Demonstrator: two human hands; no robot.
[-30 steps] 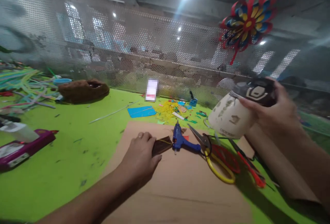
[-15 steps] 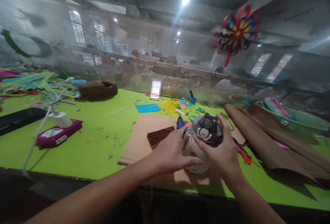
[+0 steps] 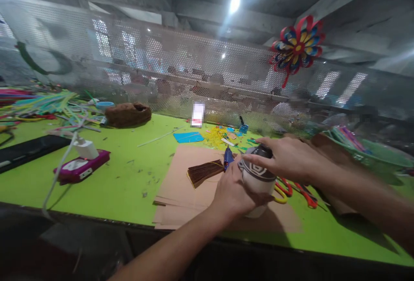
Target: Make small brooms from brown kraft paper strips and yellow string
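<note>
A white bottle (image 3: 258, 182) with a dark grey top and a pale emblem stands over the brown paper sheets (image 3: 181, 160) near the table's front edge. My left hand (image 3: 234, 192) is wrapped round its body from the left. Over the dark lid lies my right hand (image 3: 280, 154), its fingers curled about the top and hiding most of it. Left of the bottle are a pleated brown paper fan (image 3: 204, 172) with a yellow thread and a blue glue gun (image 3: 228, 157). Red-handled scissors (image 3: 307, 197) and a yellow handle loop (image 3: 280, 195) lie to its right.
At the left are a purple power strip (image 3: 82, 168) with a white plug and cord, and a black flat object (image 3: 35, 149). Behind lie a brown pouch (image 3: 127, 115), blue paper (image 3: 188, 137) and yellow scraps (image 3: 217, 136). A green basket (image 3: 384, 154) stands right, before a mesh partition (image 3: 181, 65).
My right hand has moved from the bottle's right side up over its lid. My left hand has shifted its grip round the body. The view has moved slightly.
</note>
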